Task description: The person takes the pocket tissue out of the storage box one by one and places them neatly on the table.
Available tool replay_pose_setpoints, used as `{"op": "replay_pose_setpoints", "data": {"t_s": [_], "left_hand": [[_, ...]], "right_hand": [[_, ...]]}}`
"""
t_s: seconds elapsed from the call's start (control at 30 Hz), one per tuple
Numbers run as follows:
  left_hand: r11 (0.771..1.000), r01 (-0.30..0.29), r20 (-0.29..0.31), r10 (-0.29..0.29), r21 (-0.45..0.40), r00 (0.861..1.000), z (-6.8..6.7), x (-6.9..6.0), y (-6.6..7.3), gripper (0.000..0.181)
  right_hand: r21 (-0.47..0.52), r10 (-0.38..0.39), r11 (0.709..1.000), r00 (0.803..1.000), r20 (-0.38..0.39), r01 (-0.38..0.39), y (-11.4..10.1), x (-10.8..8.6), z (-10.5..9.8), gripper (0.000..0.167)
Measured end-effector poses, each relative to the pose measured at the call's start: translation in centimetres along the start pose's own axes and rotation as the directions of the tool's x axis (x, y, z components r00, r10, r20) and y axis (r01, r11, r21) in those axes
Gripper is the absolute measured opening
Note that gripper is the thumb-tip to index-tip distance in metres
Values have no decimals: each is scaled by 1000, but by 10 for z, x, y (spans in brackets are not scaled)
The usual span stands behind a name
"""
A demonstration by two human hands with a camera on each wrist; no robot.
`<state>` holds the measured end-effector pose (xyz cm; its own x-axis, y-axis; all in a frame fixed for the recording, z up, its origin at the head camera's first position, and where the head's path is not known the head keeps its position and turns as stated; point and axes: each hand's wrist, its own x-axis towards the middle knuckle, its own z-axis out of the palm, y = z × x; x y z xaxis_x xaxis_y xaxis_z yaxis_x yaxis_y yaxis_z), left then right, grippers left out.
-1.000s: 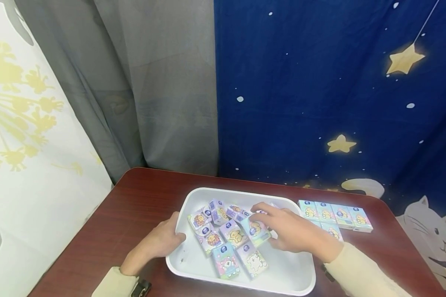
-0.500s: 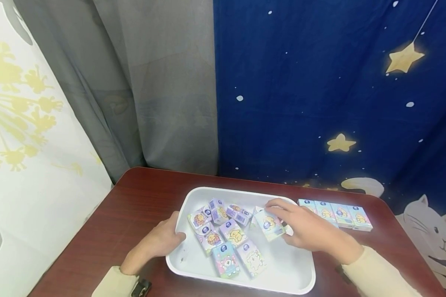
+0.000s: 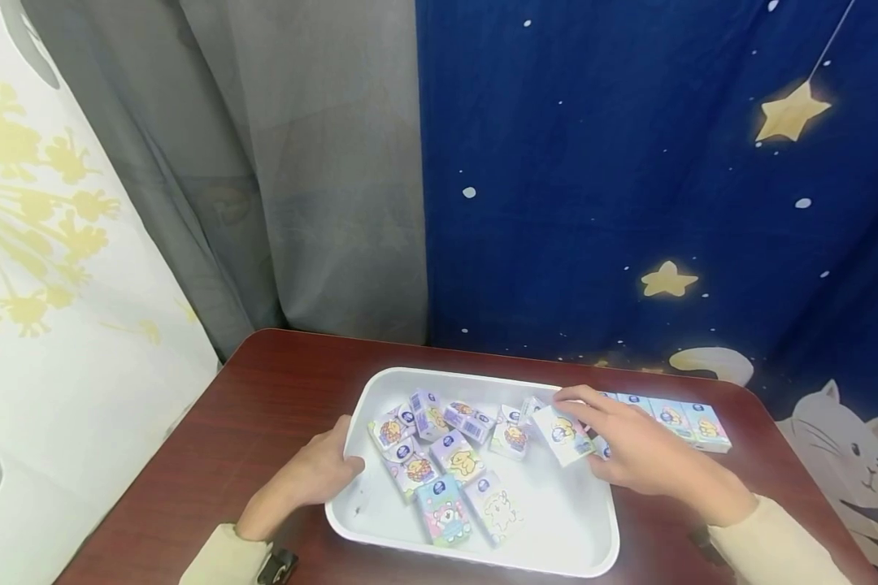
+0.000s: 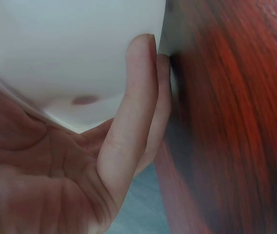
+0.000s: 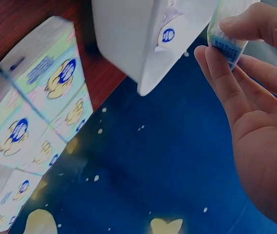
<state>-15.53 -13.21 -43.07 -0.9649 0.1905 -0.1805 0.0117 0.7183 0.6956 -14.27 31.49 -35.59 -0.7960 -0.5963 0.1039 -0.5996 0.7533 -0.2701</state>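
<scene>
My left grip [image 3: 325, 465] clamps the white tray [image 3: 556, 528] by its left rim; my right grip [image 3: 632, 445] pinches a small pack [image 3: 562, 439] above the tray's right side.

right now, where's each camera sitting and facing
Head: on the head, facing forward and down at the white tray; left hand, right hand, sleeves show.
Left wrist: worn there, facing tray and table; left hand shows.
Right wrist: worn there, facing the held pack; right hand shows.
Head and right wrist share tray and held pack.
</scene>
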Motion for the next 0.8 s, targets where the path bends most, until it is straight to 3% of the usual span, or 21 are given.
{"op": "replay_pose_setpoints", "data": {"t_s": [0.27, 0.67, 0.8], "left_hand": [[1000, -3, -2, 3, 5, 1000, 0, 0, 0, 54], [1000, 4, 6, -4, 7, 1000, -1, 0, 0, 55], [1000, 5, 5, -5, 7, 1000, -1, 0, 0, 55]], "right_hand": [[-7, 47, 999, 997, -53, -48, 12, -17, -2, 69], [-23, 128, 991, 980, -154, -133, 40, -46, -1, 79], [-53, 117, 990, 973, -198, -130, 52, -56, 2, 80]]}}
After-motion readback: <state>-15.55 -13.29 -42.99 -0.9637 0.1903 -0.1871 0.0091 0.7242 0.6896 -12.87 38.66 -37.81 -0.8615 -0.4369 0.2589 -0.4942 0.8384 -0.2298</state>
